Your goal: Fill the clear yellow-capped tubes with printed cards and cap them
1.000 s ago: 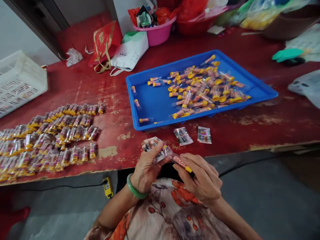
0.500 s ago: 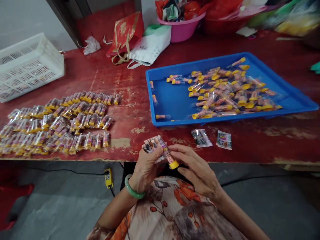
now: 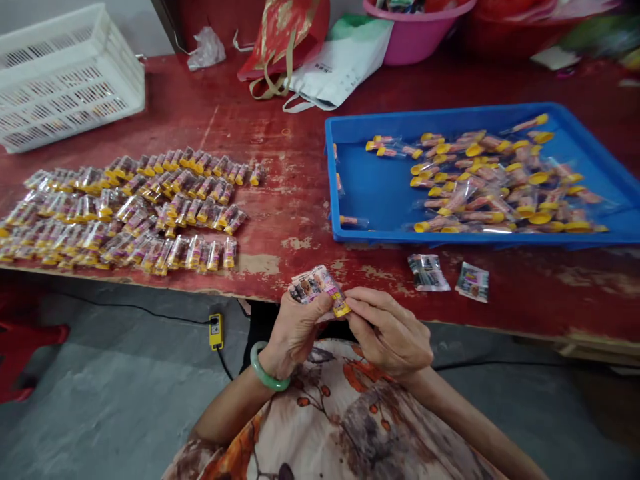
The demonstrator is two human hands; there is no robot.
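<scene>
Drawn closer to the left thumb (image 3: 320,305) since the last frame, the yellow-ended tube (image 3: 341,307) now rests against the printed slips (image 3: 306,285), one bundle.
Dark tubes (image 3: 137,211) lie in rows at left; the left hand (image 3: 295,328) grasps slips and tube; the right hand (image 3: 393,333) pinches the yellow end; loose tubes (image 3: 480,193) crowd the blue tray (image 3: 370,190).

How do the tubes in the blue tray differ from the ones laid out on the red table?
Arrangement: the tray tubes lie jumbled, pointing many ways; the table tubes lie side by side in rough rows.
Look: the tray tubes are clear, with pinkish contents showing; the table tubes show dark and purple printing.
Shared: both have yellow ends and transparent, shiny surfaces.
</scene>
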